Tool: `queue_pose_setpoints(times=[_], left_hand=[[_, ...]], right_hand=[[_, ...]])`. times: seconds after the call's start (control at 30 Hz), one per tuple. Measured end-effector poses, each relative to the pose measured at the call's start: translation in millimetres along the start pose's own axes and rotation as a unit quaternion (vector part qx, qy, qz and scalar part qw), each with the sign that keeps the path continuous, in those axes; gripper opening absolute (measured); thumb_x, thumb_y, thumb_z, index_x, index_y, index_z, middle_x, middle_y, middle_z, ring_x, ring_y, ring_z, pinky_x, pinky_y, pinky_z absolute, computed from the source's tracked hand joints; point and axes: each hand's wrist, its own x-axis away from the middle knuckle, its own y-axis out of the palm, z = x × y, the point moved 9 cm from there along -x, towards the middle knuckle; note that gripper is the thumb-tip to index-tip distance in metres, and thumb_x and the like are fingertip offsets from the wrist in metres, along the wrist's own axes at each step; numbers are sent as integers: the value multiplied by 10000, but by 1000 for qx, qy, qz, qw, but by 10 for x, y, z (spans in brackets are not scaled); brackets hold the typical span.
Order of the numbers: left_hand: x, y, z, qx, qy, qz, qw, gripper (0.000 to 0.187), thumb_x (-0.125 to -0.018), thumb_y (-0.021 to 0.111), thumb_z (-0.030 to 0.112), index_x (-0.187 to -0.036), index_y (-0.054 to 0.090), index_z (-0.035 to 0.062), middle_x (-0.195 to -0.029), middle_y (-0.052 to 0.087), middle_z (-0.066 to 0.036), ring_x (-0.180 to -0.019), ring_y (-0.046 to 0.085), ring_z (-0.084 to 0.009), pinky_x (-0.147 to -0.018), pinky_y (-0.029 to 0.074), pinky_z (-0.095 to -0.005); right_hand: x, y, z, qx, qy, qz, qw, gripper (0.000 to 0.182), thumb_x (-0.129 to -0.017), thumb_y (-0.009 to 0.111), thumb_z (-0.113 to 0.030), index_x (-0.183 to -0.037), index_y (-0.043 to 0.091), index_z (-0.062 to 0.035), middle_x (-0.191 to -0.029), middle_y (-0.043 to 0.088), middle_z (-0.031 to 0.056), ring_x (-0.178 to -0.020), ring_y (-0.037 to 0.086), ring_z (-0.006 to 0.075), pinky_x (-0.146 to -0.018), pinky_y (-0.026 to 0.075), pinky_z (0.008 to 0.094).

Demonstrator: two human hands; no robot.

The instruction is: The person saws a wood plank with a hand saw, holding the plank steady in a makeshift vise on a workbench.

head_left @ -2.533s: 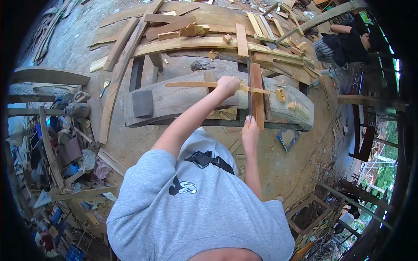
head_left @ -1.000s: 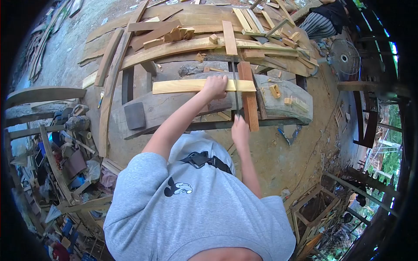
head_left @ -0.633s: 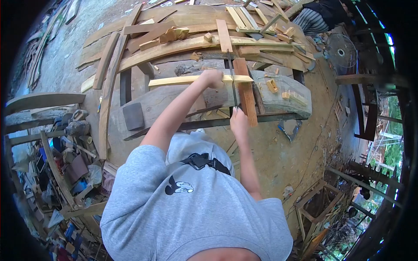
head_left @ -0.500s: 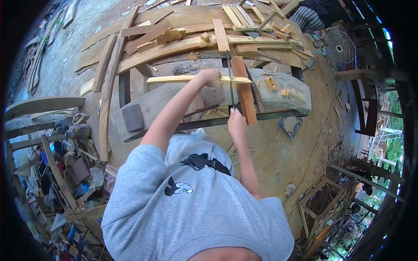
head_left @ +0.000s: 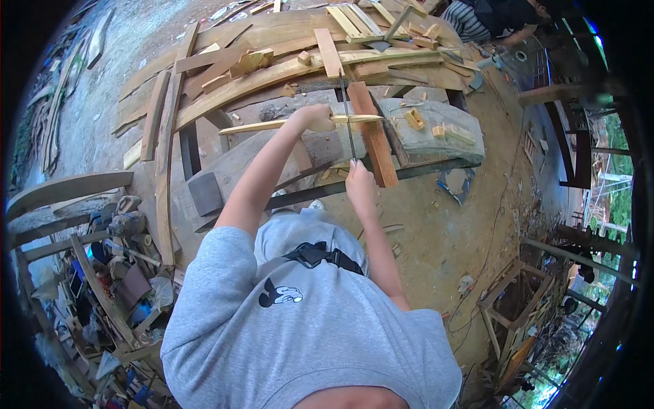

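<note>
Left hand (head_left: 317, 117) clasping the strip (head_left: 259, 126), ends jutting out either side; right hand (head_left: 361, 178) gripping the rod (head_left: 350, 138), which crosses the strip just beside the left hand!

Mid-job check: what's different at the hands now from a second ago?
The long, slender pale-yellow wooden strip has rolled: its broad face showed then, its thin edge now. Nothing was taken or let go. The left hand still grips the strip; the right hand still holds the slim, straight dark tool crossing it. The strip's tip still overlaps the flat reddish-brown wooden board.
</note>
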Motion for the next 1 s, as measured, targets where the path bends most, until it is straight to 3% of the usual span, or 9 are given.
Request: queue_pose_setpoints(times=[0.13, 0.2, 0.33, 0.4, 0.73, 0.8, 0.93, 1.0], left_hand=[[-65, 57, -61, 4, 18, -16, 1000, 369, -610, 518, 263, -820, 621, -22, -802, 605, -229, -778, 591, -353, -703, 475, -388], [-68, 154, -120, 101, -22, -94, 990, 346, -601, 538, 257, -780, 622, -27, -777, 613, -209, -733, 598, -342, -665, 486, -376], [10, -11, -15, 70, -6, -38, 997, 308, -597, 573, 249, -739, 626, -19, -754, 611, -203, -698, 601, -332, -635, 491, -381], [63, -139, 175, -107, 61, 55, 991, 291, -592, 603, 255, -703, 625, -13, -734, 606, -198, -682, 599, -330, -623, 491, -394], [9, -127, 213, -128, 48, 52, 989, 210, -561, 617, 187, -669, 620, 6, -712, 606, -188, -697, 603, -320, -614, 494, -383], [38, -168, 264, -158, 46, 119, 979, 182, -547, 611, 153, -657, 623, 9, -703, 609, -187, -689, 612, -291, -592, 501, -370], [49, -151, 225, -129, 40, 97, 986, 187, -566, 596, 143, -662, 615, -16, -692, 600, -199, -671, 604, -324, -605, 491, -390], [9, -123, 213, -116, 46, 63, 990, 108, -562, 583, 89, -613, 617, 0, -619, 612, -149, -594, 624, -237, -527, 504, -345]], right_hand=[[20, 35, 30, 1, -14, 19, 1000, 335, -892, 354, -274, -828, 522, 8, -730, 565, 256, -717, 539, 429, -616, 416, 501], [0, 66, 47, -2, -24, 25, 999, 334, -893, 350, -273, -828, 519, 8, -725, 565, 256, -708, 537, 432, -609, 414, 503], [-59, 113, 85, -11, -29, 23, 999, 298, -882, 368, -260, -823, 511, -6, -711, 562, 269, -721, 545, 437, -614, 422, 517], [-58, 124, 47, -24, -29, 26, 999, 299, -883, 365, -260, -830, 513, -6, -716, 564, 269, -724, 545, 437, -617, 421, 518], [-86, -77, -76, 2, -24, -3, 1000, 293, -883, 369, -213, -820, 515, 32, -730, 558, 281, -747, 535, 442, -646, 417, 514], [-75, -39, -73, 0, -24, -7, 1000, 289, -883, 368, -210, -820, 514, 32, -729, 555, 283, -745, 532, 444, -644, 416, 516], [-76, 87, 35, -36, -8, 8, 999, 316, -892, 362, -246, -839, 522, 22, -749, 555, 272, -760, 522, 438, -624, 389, 506], [-130, 189, 100, -41, -13, 11, 999, 315, -895, 356, -243, -852, 520, 22, -749, 552, 275, -759, 518, 442, -619, 382, 510]])
